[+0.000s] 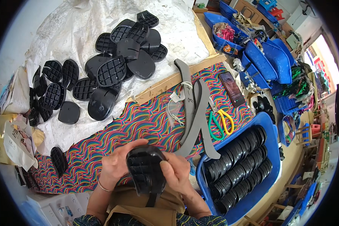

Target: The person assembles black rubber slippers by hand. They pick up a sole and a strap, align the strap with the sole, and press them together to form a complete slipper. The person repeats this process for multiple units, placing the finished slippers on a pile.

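A black moulded shoe sole (145, 167) is held up in front of my apron, its ribbed grid side facing me. My left hand (115, 161) supports it from the left, with fingers reaching behind its upper edge. My right hand (178, 171) grips the right edge, thumb on the near face and the other fingers partly hidden. A dark strip hangs below the sole; whether it belongs to it I cannot tell. Beyond my hands lies a loose pile of similar black soles (111, 71), some grid side up, some smooth. A single sole (58, 162) rests to the left.
A blue basin (277, 158) with rows of stacked black soles stands at my right. Grey strips (205, 120), scissors (224, 122) with green and yellow handles and a phone (231, 89) lie on the patterned cloth (90, 162). White sheeting (79, 26) covers the far side. Blue tubs (261, 64) stand beyond.
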### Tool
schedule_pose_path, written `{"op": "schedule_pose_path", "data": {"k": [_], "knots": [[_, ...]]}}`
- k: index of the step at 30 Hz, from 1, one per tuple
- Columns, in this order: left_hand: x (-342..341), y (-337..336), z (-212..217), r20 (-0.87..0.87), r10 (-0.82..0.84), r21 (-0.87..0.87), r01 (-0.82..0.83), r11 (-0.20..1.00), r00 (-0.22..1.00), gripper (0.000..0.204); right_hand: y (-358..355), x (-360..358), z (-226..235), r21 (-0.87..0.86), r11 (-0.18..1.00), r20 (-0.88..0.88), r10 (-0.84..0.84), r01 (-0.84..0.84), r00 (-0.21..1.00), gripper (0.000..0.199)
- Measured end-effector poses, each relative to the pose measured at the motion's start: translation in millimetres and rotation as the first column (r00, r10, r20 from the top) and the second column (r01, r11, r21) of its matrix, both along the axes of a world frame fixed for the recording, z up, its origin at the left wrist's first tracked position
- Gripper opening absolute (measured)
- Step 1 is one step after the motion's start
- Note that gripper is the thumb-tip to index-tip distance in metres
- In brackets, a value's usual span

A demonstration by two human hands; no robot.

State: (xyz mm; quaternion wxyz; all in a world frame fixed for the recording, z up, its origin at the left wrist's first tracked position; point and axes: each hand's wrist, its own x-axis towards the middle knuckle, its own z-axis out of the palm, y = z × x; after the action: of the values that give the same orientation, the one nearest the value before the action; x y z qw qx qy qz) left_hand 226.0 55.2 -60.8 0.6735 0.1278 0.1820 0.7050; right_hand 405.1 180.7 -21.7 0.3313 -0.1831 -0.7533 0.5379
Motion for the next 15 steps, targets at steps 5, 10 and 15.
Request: {"op": "schedule_pose_path", "data": {"k": [5, 10, 15], "knots": [[14.4, 7.3, 5.1, 0.118, 0.107, -0.200, -0.082, 0.976, 0.987, 0.085, -2.9, -4.4, -16.5, -0.405, 0.913, 0.008, -0.052, 0.051, 0.999, 0.024], [22.9, -3.1, -25.3, 0.259, 0.250, -0.219, -0.195, 0.956, 0.933, 0.055, -5.7, -4.5, -12.8, -0.091, 0.975, -0.030, -0.206, 0.203, 0.978, 0.025], [33.2, 25.1, -7.3, -0.391, 0.378, -0.151, -0.464, 0.873, 0.839, 0.051, -5.3, -1.4, -22.4, 0.167, 0.878, -0.109, -0.436, 0.449, 0.893, 0.035]]}}
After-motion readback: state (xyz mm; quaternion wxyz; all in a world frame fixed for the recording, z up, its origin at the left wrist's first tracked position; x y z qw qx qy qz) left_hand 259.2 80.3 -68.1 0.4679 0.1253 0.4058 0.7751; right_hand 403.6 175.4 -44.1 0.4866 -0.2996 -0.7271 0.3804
